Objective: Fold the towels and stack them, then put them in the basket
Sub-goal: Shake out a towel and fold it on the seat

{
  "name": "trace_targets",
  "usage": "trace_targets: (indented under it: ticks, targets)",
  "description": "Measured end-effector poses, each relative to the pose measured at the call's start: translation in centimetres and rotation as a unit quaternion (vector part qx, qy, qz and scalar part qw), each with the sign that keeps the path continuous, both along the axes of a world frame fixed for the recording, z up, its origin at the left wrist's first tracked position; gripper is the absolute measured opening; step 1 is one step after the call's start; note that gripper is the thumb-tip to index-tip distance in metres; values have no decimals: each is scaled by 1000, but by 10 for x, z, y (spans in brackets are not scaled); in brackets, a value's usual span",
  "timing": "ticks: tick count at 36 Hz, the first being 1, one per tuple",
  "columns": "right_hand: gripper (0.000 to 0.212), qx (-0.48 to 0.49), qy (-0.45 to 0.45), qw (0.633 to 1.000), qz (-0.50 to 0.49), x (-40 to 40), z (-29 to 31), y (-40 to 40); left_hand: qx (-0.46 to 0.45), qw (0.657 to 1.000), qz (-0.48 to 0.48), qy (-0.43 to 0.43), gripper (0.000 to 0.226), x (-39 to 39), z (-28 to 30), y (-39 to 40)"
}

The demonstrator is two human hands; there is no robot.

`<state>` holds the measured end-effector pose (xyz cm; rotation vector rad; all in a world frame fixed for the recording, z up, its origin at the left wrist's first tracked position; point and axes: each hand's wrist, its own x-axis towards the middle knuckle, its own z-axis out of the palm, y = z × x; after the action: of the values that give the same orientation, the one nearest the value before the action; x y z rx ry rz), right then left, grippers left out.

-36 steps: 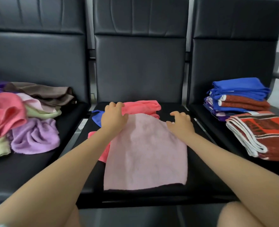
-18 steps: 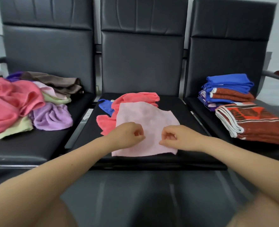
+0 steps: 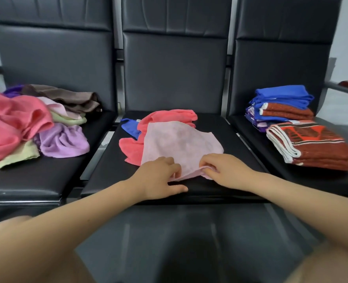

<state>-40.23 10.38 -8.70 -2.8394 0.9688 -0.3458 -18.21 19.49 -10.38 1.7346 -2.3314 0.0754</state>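
Observation:
A pale pink towel (image 3: 179, 144) lies spread on the middle black seat (image 3: 236, 152), over a coral towel (image 3: 169, 117) and a blue one (image 3: 130, 126). My left hand (image 3: 160, 176) and my right hand (image 3: 224, 170) both pinch the pink towel's near edge, lifting it slightly off the seat front. A stack of folded towels, blue and rust red (image 3: 281, 105), stands on the right seat, with a folded red patterned towel (image 3: 312, 144) in front of it. No basket is in view.
On the left seat lies a loose heap of unfolded towels: coral (image 3: 11, 121), lilac (image 3: 64, 141), pale green (image 3: 19, 156) and brown (image 3: 66, 97). Chair backs rise behind all three seats. A metal armrest (image 3: 344, 88) sticks out at the far right.
Both hands came from the towel's far edge back to its near edge and took hold of it. The near edge now lifts slightly between them.

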Motion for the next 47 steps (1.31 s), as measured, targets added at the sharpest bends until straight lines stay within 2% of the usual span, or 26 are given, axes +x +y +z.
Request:
trace_targets:
  ticks: [2,4,7,9,12,14,18,19,22,26,29,30,33,34,38,42,47]
  targets:
    - [11,-31,-23,999,-18,2,1,-2,-51,999,-15,11,29,-2,0,-3]
    - [13,-58,-20,998,-29,3,5,-5,-82,996,-13,35,27,-1,3,-7]
    - [18,-83,31,995,-51,1,17,-11,-115,990,-4,77,26,5,13,-11]
    - [19,-82,34,994,-71,-4,27,-17,-132,988,13,79,32,10,18,-14]
    - [22,-76,-19,993,-93,-15,40,-23,-156,986,38,55,52,18,23,-16]
    - [23,-58,-71,991,-101,-23,45,-27,-156,986,45,45,62,25,27,-17]
    - [21,39,-138,985,-94,-36,48,-30,-83,993,56,57,38,38,34,-17]
    - [24,65,-143,983,-92,-40,48,-29,-64,994,58,66,40,42,34,-17]
    - [46,128,-165,973,-96,-50,43,-26,-27,989,47,135,58,57,31,-18]
    - [77,181,-193,956,-124,-64,33,-17,3,966,45,255,45,62,32,-11]
    - [100,217,-202,946,-128,-73,25,-15,11,950,29,312,52,53,34,-4]
    - [96,234,-203,942,-127,-74,24,-13,13,945,28,325,54,49,35,-3]
    - [46,291,-178,931,-130,-75,22,-12,20,948,37,315,43,41,31,-3]
    - [36,307,-172,927,-134,-76,21,-13,22,952,45,301,39,40,29,-5]
    - [32,320,-176,918,-152,-74,18,-24,24,958,106,264,31,41,32,-17]
    - [33,253,-181,932,-188,-65,22,-42,-11,962,144,233,21,42,39,-41]
    - [31,180,-153,943,-235,-52,15,-69,-60,960,162,222,18,43,35,-78]
